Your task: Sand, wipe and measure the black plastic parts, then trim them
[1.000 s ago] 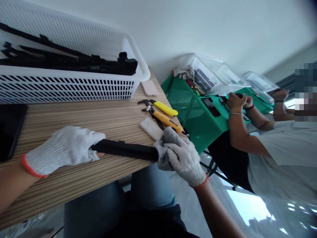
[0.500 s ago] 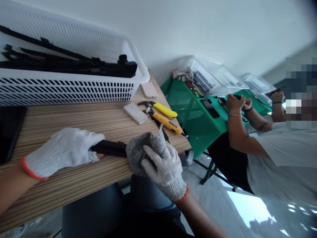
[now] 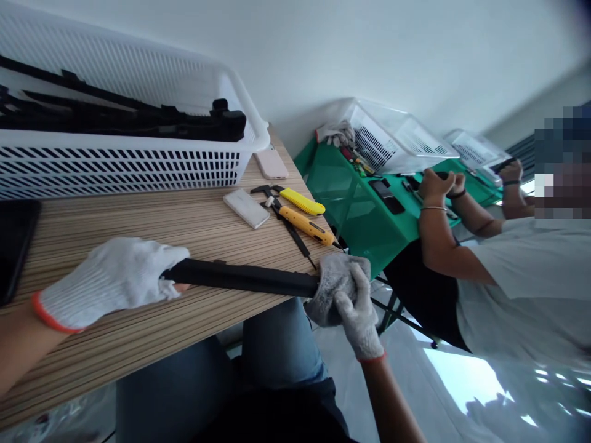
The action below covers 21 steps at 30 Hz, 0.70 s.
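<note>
My gloved left hand (image 3: 124,277) is closed on the left end of a long black strip (image 3: 249,278), which lies slantwise over the front of the wooden table (image 3: 184,215). A grey cloth (image 3: 330,286) is wrapped around the strip's right end, past the table edge. My gloved right hand (image 3: 360,314) grips that cloth. Behind the strip lie a yellow-orange tool (image 3: 307,226), a yellow cutter (image 3: 302,201), a dark caliper-like tool (image 3: 293,234) and a whitish block (image 3: 247,208).
A white basket (image 3: 120,163) of black parts stands at the back left. A dark phone (image 3: 16,246) and a pink phone (image 3: 271,162) lie nearby. At right, people work at a green table (image 3: 364,209) with baskets.
My right hand and the grey cloth have moved right along the black strip, uncovering more of it. My left hand still holds the other end. The view has shifted slightly.
</note>
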Each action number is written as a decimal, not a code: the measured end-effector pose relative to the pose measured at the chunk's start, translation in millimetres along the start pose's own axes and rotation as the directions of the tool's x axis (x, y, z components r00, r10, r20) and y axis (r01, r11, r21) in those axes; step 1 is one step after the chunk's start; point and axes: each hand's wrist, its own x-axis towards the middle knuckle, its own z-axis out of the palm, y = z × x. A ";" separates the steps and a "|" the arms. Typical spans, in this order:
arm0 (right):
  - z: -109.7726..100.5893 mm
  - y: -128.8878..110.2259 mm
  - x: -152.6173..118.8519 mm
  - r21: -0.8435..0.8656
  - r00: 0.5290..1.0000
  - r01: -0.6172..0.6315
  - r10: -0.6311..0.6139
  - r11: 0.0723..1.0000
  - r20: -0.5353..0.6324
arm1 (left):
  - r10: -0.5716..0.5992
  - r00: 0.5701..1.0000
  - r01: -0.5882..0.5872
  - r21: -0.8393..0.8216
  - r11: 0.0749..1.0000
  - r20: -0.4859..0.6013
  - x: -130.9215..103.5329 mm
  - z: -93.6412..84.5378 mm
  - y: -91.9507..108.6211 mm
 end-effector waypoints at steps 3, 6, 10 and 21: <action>9.0 -1.4 10.9 0.257 0.993 -0.117 0.121 0.959 0.000 | -0.008 1.000 0.007 -0.020 1.000 -0.020 -0.6 -0.3 0.9; 12.6 0.8 19.5 0.426 0.961 -0.249 0.277 0.870 -0.003 | -0.028 0.996 0.023 -0.060 0.998 -0.086 -0.5 5.0 -1.0; 8.9 6.0 22.5 0.524 0.964 -0.266 0.219 0.809 0.152 | -0.012 0.999 0.011 -0.045 0.999 -0.041 0.5 8.2 -3.8; -1.0 -2.0 26.3 0.595 0.908 -0.418 0.293 0.686 0.300 | 0.003 0.999 -0.006 -0.086 0.996 -0.040 -1.5 1.5 -6.1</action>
